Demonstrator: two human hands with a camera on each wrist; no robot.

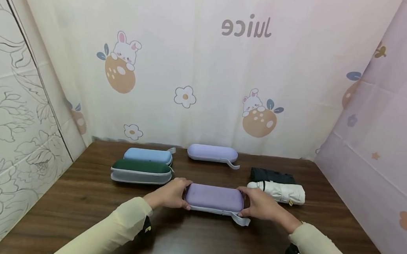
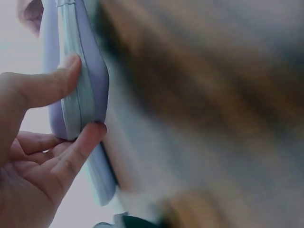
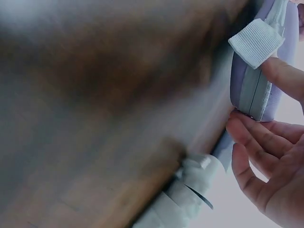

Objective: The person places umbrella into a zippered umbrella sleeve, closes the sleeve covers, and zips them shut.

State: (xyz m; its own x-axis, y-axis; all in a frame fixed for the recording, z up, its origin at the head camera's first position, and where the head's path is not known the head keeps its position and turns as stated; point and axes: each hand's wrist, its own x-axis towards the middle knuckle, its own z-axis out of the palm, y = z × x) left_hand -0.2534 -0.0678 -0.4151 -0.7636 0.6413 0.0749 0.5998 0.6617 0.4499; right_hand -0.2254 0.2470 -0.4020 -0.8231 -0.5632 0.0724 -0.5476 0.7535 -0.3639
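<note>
A purple zippered case with a pale grey zip band and a wrist loop lies crosswise between both hands. My left hand grips its left end, thumb on the zip side and fingers around the end, as the left wrist view also shows. At the right end my right hand holds the case the same way, its thumb beside the loop. Just behind the right hand lies a folded white umbrella. Nearest to the left hand is a dark green case with a grey lower side.
Behind the green case sits a light blue case. A lavender case with a loop lies at the back, near the curtain. A black folded umbrella lies behind the white one. All rest on a dark wooden table.
</note>
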